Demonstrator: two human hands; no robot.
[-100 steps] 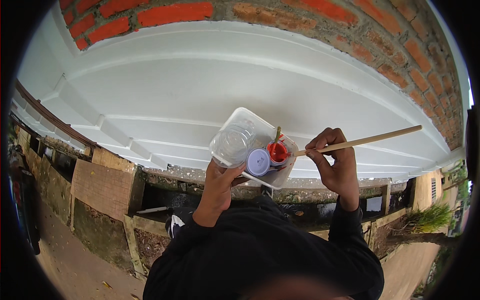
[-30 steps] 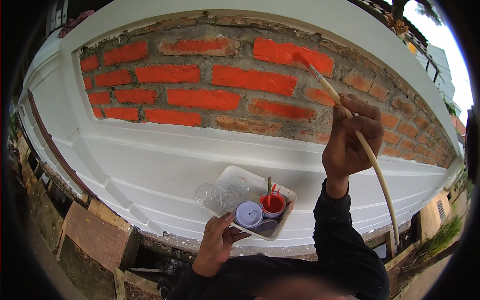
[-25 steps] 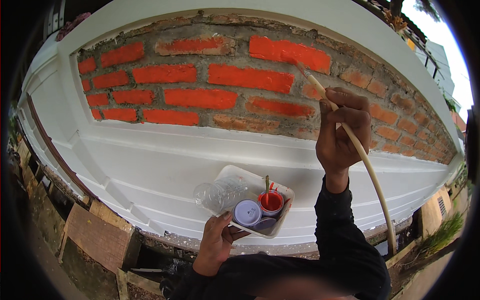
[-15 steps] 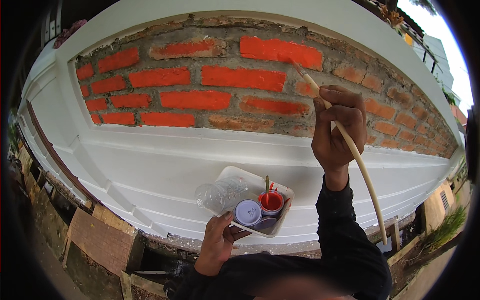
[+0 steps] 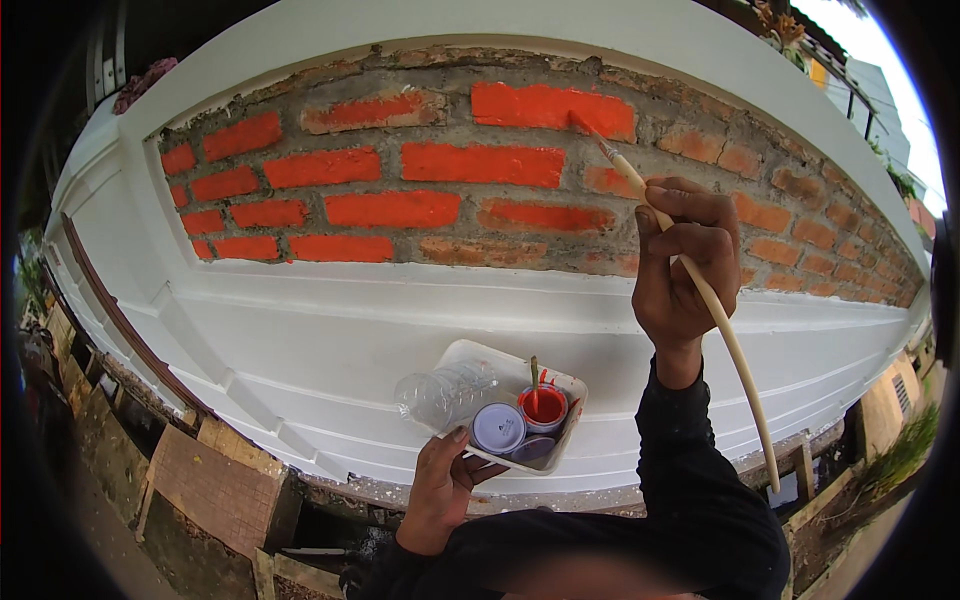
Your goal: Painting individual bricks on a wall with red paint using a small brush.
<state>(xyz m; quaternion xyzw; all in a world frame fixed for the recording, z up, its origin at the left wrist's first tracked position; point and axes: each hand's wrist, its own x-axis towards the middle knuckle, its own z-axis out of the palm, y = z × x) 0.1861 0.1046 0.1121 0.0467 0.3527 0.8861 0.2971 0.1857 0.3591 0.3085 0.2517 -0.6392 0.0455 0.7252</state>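
A brick wall (image 5: 420, 190) with white borders stood before you, part of its bricks already orange. Your right hand (image 5: 685, 265) pinched a long brush (image 5: 700, 290), its tip on an upper brick. Your left hand (image 5: 445, 480) gripped a white tray (image 5: 480, 355) holding paint pots (image 5: 545, 408) and a clear bottle (image 5: 445, 390). You seemed to be colouring bricks; the next stroke needed to stay off the mortar

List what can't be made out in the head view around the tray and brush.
- Brush grip: part of the handle is covered by the right hand.
- White tray underside and near edge: covered by the left hand.
- Darker pot: mostly behind the white-lidded pot and red paint pot.
- Clear plastic bottle: contents cannot be told.
- Ground at the lower edge: blocked by the dark sleeves.
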